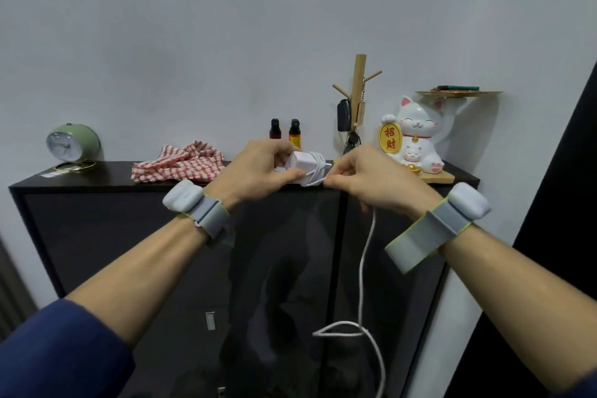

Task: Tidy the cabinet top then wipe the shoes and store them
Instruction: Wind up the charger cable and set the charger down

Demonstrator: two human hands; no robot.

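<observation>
My left hand [258, 171] grips a white charger block [302, 162] just above the front edge of the dark cabinet top [97, 176]. Several turns of its white cable [366, 265] are wound around the block. My right hand [371, 178] pinches the cable right beside the block, and the loose length hangs down in front of the cabinet doors, looping near the bottom. A red-and-white checked cloth [179, 161] lies crumpled on the cabinet top, left of my hands. No shoes are in view.
A green alarm clock [72, 144] stands at the far left. Two small dark bottles [286, 132] sit by the wall. A wooden key stand [357, 97] with hanging keys and a white lucky cat figure [415, 136] holding a gold tray occupy the right side.
</observation>
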